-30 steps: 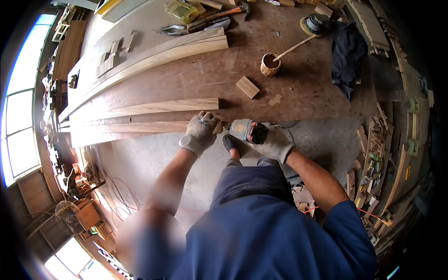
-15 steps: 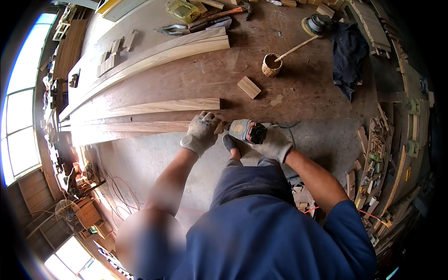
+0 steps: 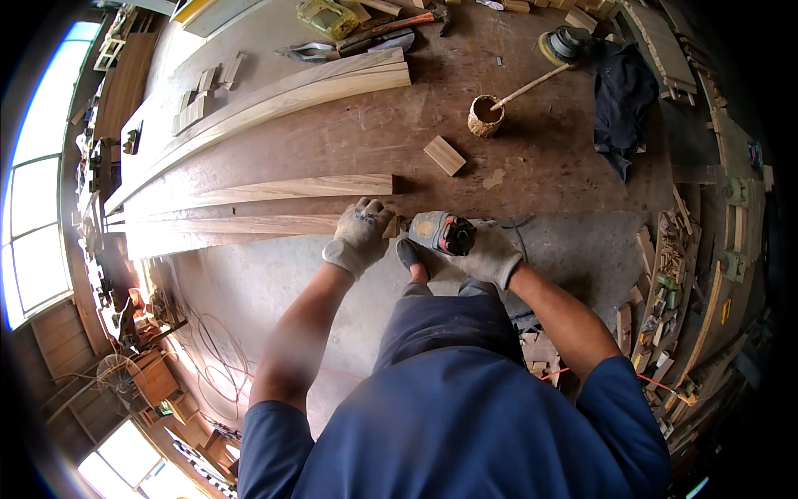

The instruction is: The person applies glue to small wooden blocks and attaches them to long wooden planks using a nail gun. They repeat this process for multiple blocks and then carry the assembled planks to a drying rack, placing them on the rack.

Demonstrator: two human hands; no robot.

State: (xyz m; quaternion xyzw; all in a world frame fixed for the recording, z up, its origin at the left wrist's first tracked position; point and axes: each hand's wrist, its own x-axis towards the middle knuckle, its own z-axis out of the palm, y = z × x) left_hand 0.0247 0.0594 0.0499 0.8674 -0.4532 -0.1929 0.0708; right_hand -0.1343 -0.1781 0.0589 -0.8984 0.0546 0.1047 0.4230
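In a pale work glove, my left hand [image 3: 361, 233] is closed over the right end of a long wooden strip [image 3: 274, 224] at the near edge of the workbench. My right hand [image 3: 490, 256], also gloved, grips a power drill [image 3: 432, 232] with a grey body and a red and black rear. The drill's nose points left and meets the strip's end beside my left fingers; the exact contact is too small to make out. Just beyond the strip lies a second wooden strip [image 3: 291, 190], roughly parallel to it.
On the brown bench [image 3: 549, 179] are a small wood block [image 3: 445, 155], a glue pot [image 3: 485, 116] with a stick, a sander [image 3: 565, 45], a dark cloth [image 3: 622, 104], a hammer [image 3: 407, 23] and longer boards [image 3: 332, 83]. Scrap wood [image 3: 665, 291] crowds the right. Cables [image 3: 220, 341] trail on the floor.
Both hands, the drill and the strip have stayed nearly in place. A blurred patch over my left upper arm is gone, and the sleeve now shows.
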